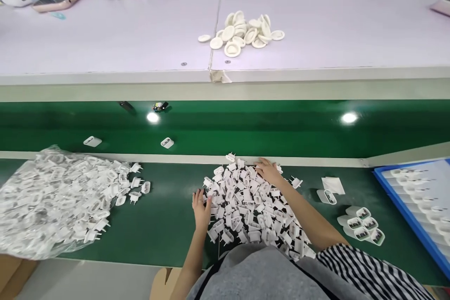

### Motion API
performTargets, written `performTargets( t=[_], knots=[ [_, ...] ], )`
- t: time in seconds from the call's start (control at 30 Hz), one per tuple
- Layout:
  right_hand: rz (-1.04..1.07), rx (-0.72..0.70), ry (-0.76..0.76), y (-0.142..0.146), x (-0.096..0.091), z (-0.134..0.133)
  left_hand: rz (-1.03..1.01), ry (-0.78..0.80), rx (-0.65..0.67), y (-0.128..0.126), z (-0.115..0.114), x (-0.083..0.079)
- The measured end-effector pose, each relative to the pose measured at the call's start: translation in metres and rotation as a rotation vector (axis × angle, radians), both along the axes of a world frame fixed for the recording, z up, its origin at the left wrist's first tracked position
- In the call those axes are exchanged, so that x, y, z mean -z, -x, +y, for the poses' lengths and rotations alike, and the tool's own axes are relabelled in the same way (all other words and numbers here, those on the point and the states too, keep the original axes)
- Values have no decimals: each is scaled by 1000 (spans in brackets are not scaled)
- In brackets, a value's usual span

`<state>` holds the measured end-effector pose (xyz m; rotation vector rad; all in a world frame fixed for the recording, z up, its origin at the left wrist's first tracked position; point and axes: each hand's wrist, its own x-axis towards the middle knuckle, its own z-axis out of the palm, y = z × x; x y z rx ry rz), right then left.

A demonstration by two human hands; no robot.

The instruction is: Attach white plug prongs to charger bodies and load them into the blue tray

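A heap of small white plug parts lies on the green mat right in front of me. My left hand rests at the heap's left edge, fingers stretched out flat against the parts. At the far edge of the heap my right hand lies flat on top of the parts, fingers spread. Neither hand grips anything that I can see.
A clear plastic bag full of the same white parts spills out at the left. A blue tray with rows of parts sits at the right, near several assembled pieces. Two parts lie on the green conveyor. White finger cots are piled on the far shelf.
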<state>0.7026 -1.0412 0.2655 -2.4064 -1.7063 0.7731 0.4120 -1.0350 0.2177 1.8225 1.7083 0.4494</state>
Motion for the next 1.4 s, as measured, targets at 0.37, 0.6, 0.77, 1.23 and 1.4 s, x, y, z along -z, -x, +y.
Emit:
performTargets(
  t=[0.37,0.6,0.77,1.23,1.4],
  knots=[
    [-12,670,-308,-64,-34,-142,213,36,540,-149,123,-36],
    [91,950,-264,1,-33,-269,200,75,795,-189,107,-34],
    [244,1073,-149,40,-18,-292,202,89,867,-187,91,-42],
    [367,445,249,-6,-39,-273,28,-176,201,-128,39,-79],
    [338,177,55,-76,-66,-286,175,-112,5,-161,73,-73]
  ],
)
